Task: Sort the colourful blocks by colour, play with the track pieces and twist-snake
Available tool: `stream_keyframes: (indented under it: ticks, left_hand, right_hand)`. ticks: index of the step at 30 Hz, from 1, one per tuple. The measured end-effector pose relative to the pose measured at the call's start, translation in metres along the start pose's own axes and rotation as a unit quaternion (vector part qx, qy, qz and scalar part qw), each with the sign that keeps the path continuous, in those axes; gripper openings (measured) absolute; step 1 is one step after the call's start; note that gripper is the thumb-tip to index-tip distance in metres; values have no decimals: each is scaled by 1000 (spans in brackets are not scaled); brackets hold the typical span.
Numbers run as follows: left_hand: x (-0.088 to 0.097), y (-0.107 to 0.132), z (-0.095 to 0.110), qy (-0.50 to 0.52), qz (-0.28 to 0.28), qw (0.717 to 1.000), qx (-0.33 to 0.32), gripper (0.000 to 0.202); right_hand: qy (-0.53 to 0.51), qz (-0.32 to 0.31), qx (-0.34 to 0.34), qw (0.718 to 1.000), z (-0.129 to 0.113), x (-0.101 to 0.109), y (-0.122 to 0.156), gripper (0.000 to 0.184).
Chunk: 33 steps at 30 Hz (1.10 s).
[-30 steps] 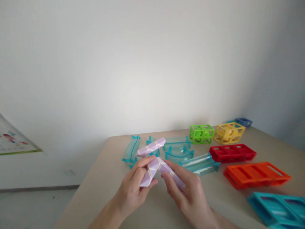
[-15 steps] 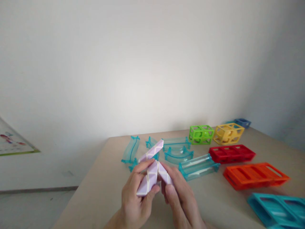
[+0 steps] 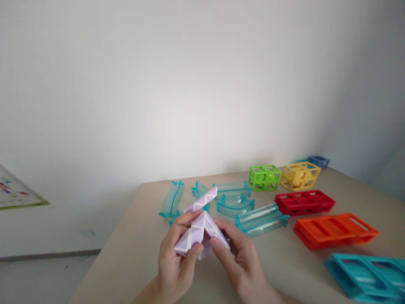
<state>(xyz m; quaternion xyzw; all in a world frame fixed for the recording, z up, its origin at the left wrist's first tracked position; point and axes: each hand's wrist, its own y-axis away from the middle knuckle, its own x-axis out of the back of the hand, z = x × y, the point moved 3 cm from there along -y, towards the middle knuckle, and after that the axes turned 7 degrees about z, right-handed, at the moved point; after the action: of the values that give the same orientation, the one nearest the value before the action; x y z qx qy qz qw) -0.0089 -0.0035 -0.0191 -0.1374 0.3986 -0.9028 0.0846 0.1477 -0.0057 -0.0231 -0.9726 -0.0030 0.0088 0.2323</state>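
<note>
Both hands hold a pale purple twist-snake puzzle with white seams, a little above the table. My left hand grips its lower left segment, fingers wrapped round it. My right hand pinches the right segment with thumb and fingers. The puzzle is folded into a peak between the hands, and a free end sticks up and away toward the clear teal pieces.
On the beige table lie clear teal track pieces, a green cube frame, a yellow cube frame, a red frame, an orange frame and a teal frame. A white wall stands behind; the table's left edge drops to the floor.
The puzzle's segments in my hands have been folded closer into a sharper peak. My hands have drawn nearer to each other and slightly toward me.
</note>
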Motion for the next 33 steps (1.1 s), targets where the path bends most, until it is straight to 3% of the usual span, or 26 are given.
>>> stream_keyframes:
  ticks: [8, 14, 18, 22, 25, 30, 33]
  left_hand:
    - [1, -4, 6, -74, -13, 996, -43, 36]
    - [3, -6, 6, -62, -43, 991, -108, 24]
    - [2, -5, 6, -80, -43, 990, -104, 35]
    - [-1, -4, 8, -106, -64, 981, -147, 31]
    - [-3, -5, 5, -117, -70, 980, -142, 32]
    - [-2, -6, 0, -107, -49, 983, -144, 31]
    - [-2, -5, -1, -114, -41, 982, -141, 33]
  right_hand:
    - [-22, -14, -66, 997, -4, -3, -7, 26]
    - [-164, -118, -173, 964, 10, -5, -17, 39]
    - [-99, -96, -163, 977, 7, -3, -17, 39]
    - [13, -26, -97, 995, 0, -2, -14, 35]
    - [64, -8, -67, 996, 1, -1, -11, 31]
    - [-31, -73, -126, 989, 8, -2, -9, 39]
    - [-31, -65, -129, 989, 9, -4, -8, 38]
